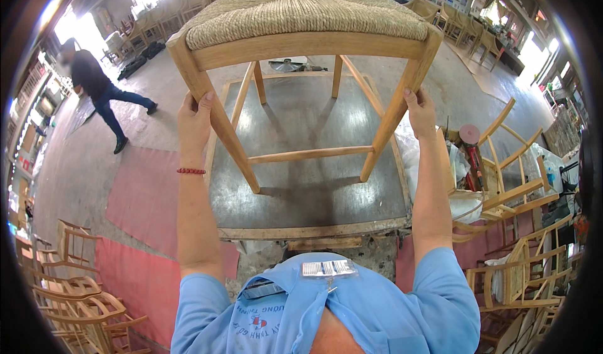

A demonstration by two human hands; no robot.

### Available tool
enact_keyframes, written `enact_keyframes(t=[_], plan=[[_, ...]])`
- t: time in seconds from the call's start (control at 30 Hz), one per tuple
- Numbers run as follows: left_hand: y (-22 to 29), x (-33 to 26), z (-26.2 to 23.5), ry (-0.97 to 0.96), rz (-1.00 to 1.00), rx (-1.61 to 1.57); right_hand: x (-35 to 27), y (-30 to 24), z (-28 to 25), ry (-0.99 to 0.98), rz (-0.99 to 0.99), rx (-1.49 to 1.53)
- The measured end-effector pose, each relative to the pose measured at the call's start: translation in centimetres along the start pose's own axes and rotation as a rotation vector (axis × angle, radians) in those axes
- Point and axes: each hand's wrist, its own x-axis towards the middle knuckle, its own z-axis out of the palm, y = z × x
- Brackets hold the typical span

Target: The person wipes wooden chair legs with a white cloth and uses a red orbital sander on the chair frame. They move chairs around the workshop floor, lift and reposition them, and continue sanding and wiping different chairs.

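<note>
A wooden chair [308,43] with a woven cord seat [301,15] stands upright on a dark, wood-edged worktable [301,206]. My left hand [196,123] grips its front left leg, the thumb lying along the wood. On the other side my right hand [421,113] is closed round the front right leg, at about the same height. A low stretcher [311,155] joins the two front legs. The seat hides most of the chair's back.
Behind the chair, a tool with a round blade [287,65] lies by the table's far edge. Unfinished chair frames [518,194] crowd the right, and more frames [81,297] stand at lower left. A person [100,90] in dark clothes walks at left. Red matting [141,197] covers some floor.
</note>
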Motion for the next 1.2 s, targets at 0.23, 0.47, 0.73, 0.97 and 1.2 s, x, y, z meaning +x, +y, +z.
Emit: enact_keyframes(t=[0.23,0.47,0.73,0.97,1.2], plan=[[0.9,1.2,0.9,-0.026,-0.035,0.047,-0.4,1.7,0.5,0.050,-0.041,-0.011],[1.8,1.1,1.4,-0.074,-0.081,0.034,-0.8,2.7,-0.5,0.044,-0.012,0.112],[1.1,1.4,1.6,-0.086,-0.084,-0.065,-1.1,1.5,0.0,0.038,0.058,0.166],[0.5,1.8,1.8,-0.032,-0.081,-0.108,-1.8,2.2,0.7,0.060,0.080,0.157],[-7.2,-3.4,5.3,0.057,-0.129,-0.280,-19.7,14.0,-2.9,-0.163,0.569,-0.227]])
